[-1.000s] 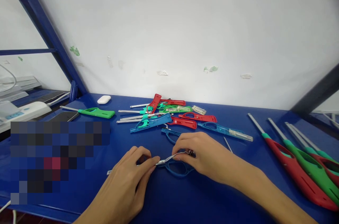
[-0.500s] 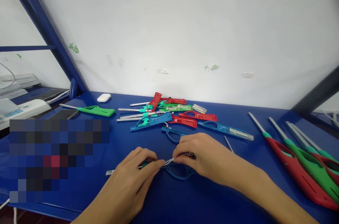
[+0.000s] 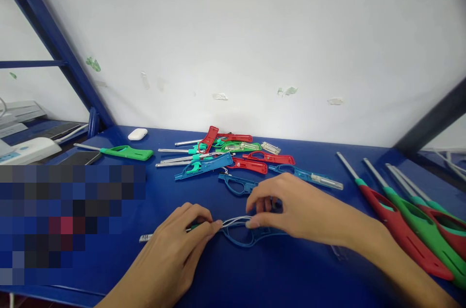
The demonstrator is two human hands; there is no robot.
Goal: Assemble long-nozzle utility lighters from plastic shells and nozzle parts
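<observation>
Before me lies a blue lighter handle half (image 3: 242,240) with a finger loop. My left hand (image 3: 185,240) is closed in a pinch at its narrow front end, on white wires (image 3: 233,220) that run along the top of the loop. A metal tube tip (image 3: 144,238) and a bit of green stick out around that hand. Over the handle's rear, my right hand (image 3: 280,206) is curled with thumb and forefinger apart, the thumb close to the wires. Its other fingers hide part of the handle. Just behind lies another blue handle half (image 3: 238,184).
Red, green and blue lighter parts (image 3: 251,164) with metal tubes lie in a pile by the wall. Long lighters (image 3: 389,220) lie at right, and a green one (image 3: 127,152) at left beside a phone (image 3: 82,158). A white earphone case (image 3: 137,134) sits behind.
My right hand has moved off to the right, its thumb and forefinger parting, and more white wire now shows over the loop. My left hand keeps its pinch.
</observation>
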